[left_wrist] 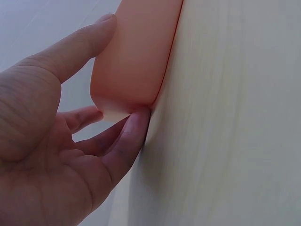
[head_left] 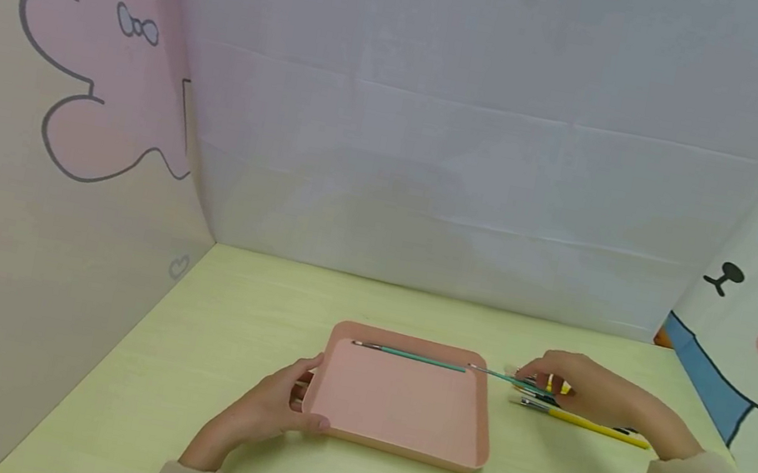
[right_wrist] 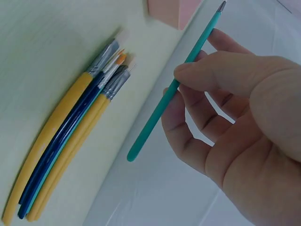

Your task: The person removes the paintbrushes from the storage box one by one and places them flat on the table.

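A pink rectangular tray [head_left: 397,413] lies on the table, with one teal-handled paintbrush [head_left: 426,359] along its far side. My left hand [head_left: 273,402] grips the tray's near left corner. In the left wrist view its thumb [left_wrist: 89,40] lies on one wall and the fingers reach round the corner. Between thumb and fingers my right hand [head_left: 588,388] pinches another teal paintbrush [right_wrist: 157,113]. That brush is raised above the table, its tip overlapping the tray's right rim in the head view. Below the right hand lies a bunch of paintbrushes [right_wrist: 56,136] with yellow, dark blue and teal handles.
The pale yellow-green table [head_left: 248,289] meets a white backdrop [head_left: 432,195] behind the tray. Side panels with cartoon animals stand left and right. A yellow-handled brush [head_left: 593,425] lies at the near side of the bunch, right of the tray.
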Available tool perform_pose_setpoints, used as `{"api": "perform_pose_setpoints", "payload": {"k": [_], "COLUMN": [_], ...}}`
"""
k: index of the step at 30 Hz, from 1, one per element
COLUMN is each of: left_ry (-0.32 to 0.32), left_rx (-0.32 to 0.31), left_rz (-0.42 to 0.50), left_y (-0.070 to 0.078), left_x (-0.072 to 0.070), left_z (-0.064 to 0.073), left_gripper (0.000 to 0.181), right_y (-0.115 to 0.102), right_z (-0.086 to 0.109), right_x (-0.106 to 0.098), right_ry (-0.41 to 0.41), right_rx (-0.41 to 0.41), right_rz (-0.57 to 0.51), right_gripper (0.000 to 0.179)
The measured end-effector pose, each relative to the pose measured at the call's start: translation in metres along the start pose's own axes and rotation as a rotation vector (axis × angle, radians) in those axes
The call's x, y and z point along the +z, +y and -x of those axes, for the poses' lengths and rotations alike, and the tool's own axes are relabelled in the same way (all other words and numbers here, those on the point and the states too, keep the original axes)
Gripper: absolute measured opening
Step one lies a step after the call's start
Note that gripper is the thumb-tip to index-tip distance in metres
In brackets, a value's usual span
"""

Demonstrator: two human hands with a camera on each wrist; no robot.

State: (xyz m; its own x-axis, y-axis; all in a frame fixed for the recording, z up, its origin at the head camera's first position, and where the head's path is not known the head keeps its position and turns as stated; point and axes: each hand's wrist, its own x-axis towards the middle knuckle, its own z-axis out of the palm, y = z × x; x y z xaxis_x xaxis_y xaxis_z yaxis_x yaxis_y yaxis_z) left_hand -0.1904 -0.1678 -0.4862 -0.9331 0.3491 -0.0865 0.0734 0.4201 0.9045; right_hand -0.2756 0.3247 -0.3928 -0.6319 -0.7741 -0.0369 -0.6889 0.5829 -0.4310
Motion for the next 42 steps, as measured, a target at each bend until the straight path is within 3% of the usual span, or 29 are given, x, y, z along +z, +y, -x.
{"api": "perform_pose_setpoints", "payload": {"k": [5,13,21,29,42], "left_ry": [0.003,0.003,-0.001,-0.002,-0.001], "left_rx": [0.002,-0.013,-0.007,-0.008,-0.003], "left_rz": [-0.001,0.008,0.016,0.030,0.019], "left_y": [-0.001,0.001,0.000,0.003,0.004], "left_x": [-0.001,0.000,-0.001,0.000,0.000], "left_z": [0.001,0.002,0.001,0.002,0.002], "left_gripper": [0.109,0.109,0.109,0.108,0.109], "right_y": [0.011,0.028,0.042,0.061,0.074], "right_z": [0.017,0.041,0.057,0.066,0.066], "right_x": [0.007,0.020,0.035,0.054,0.065], "right_ry": [0.006,0.026,0.024,0.169,0.311], "right_rx": [0.051,0.036,0.094,-0.043,-0.075], "right_rz": [-0.010,0.023,0.057,0.150,0.227], "right_gripper": [0.049,0.044,0.052,0.055,0.056]}}
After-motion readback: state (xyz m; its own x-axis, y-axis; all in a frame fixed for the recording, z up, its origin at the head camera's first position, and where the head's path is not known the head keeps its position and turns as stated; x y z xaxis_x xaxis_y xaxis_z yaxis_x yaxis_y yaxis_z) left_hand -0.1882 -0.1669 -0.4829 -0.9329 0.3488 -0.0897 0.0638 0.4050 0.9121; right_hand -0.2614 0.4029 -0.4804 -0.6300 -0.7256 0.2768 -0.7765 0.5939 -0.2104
